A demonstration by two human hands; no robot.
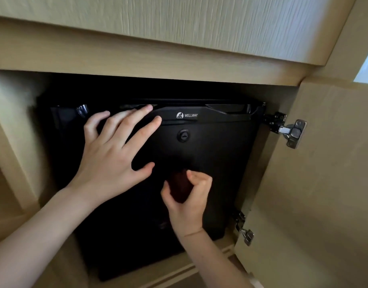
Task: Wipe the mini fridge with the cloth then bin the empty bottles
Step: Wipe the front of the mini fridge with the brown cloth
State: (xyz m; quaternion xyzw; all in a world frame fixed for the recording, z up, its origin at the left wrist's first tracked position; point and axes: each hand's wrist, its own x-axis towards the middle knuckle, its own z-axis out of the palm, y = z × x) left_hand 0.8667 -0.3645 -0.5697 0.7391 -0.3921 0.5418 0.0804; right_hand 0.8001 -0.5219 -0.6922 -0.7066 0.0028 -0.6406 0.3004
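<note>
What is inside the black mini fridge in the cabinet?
Nothing shows: the black mini fridge has its door shut, hiding any contents. Left hand lies flat on it; right hand grips something dark reddish.

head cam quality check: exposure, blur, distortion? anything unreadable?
Head view: the black mini fridge is underexposed and its lower door shows almost no detail, though the white logo reads fine. The dark reddish cloth in the right hand barely separates from the door. The left hand is evenly lit. The upper wood panel is slightly motion-smeared. Wide-angle bending shows at the cabinet door.
</note>
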